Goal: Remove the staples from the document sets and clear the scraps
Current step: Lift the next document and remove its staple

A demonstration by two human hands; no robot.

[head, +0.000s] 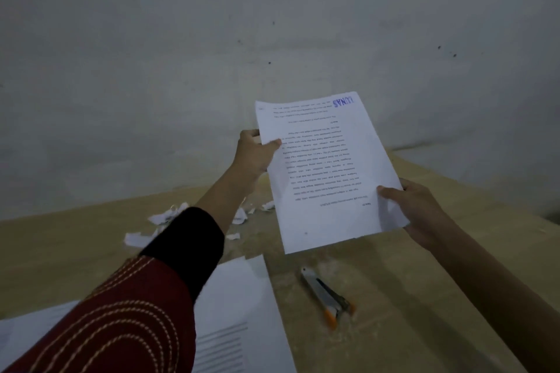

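Fingers (274, 145) gripping document set (327, 172), staple remover (325, 294) on table (424, 297)

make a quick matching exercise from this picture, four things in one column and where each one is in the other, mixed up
Things
1. document set
2. orange-tipped tool
3. paper scraps
4. paper stack

Places
A. scattered on the far left of the table
B. held up by left hand and right hand
C. flat on the table, near left
D. lying alone below the held pages

Pairs: 1-B, 2-D, 3-A, 4-C
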